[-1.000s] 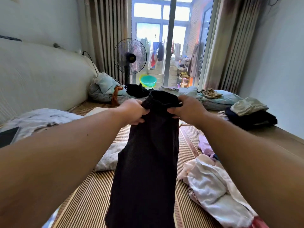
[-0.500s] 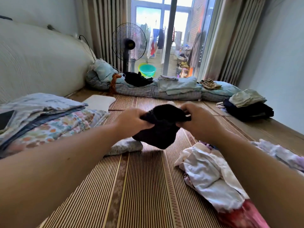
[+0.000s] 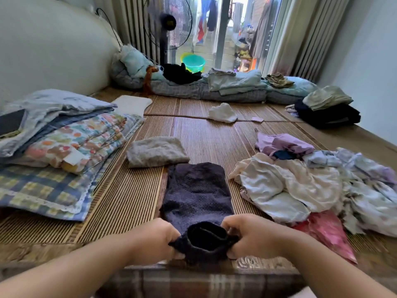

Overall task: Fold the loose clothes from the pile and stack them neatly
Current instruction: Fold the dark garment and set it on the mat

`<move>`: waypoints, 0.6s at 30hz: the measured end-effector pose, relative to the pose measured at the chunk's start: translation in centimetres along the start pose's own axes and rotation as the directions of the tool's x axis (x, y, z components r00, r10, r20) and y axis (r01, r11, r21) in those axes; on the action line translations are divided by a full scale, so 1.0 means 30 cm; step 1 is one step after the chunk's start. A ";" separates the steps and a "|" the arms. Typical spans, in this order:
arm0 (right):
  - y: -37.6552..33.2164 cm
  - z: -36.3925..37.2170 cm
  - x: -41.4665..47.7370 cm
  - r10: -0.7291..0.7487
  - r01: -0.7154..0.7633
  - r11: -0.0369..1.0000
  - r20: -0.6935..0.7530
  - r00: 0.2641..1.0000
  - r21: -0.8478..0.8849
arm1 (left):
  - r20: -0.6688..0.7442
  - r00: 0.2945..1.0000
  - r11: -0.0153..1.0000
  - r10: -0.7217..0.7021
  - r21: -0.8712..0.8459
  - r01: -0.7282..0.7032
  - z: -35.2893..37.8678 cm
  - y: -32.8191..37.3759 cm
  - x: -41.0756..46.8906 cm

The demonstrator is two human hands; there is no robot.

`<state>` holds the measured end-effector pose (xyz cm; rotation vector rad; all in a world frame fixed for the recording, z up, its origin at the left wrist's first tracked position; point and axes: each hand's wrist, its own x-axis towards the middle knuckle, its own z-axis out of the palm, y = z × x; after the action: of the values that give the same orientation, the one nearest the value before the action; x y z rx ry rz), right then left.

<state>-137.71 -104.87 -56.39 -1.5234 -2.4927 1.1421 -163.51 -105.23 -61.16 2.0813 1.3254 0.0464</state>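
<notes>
Both forearms reach in low, left hand (image 3: 156,239) and right hand (image 3: 255,235) side by side, knuckles up, each grip clenched on the rolled near end of the dark garment (image 3: 197,190). The rest of it lies flat and long on the ribbed mat (image 3: 129,194), a nubbly knit with rounded far corners. A folded, fuzzy grey cloth (image 3: 156,151) sits just beyond it. The crumpled pile (image 3: 300,181) of thin, pale clothes lies to its right. The fingertips are buried in the roll, and the near edge is blurred.
</notes>
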 end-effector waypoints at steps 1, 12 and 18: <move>-0.002 -0.011 0.006 0.005 -0.007 0.998 0.033 0.999 0.063 | 0.011 1.000 1.000 -0.002 -0.026 0.002 -0.009 -0.002 -0.004; 0.136 0.080 0.262 0.299 -0.207 0.948 -0.456 0.838 0.241 | -0.407 0.894 0.976 -0.186 0.033 0.217 -0.008 -0.075 0.176; 0.211 0.217 0.274 0.055 -0.192 0.926 -0.387 0.920 -0.326 | 0.004 1.000 0.915 0.003 0.404 -0.004 0.073 -0.116 0.199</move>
<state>-139.52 -100.59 -67.73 -1.8000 -2.4495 0.3509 -162.57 -100.53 -66.60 2.4227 1.4219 -0.2521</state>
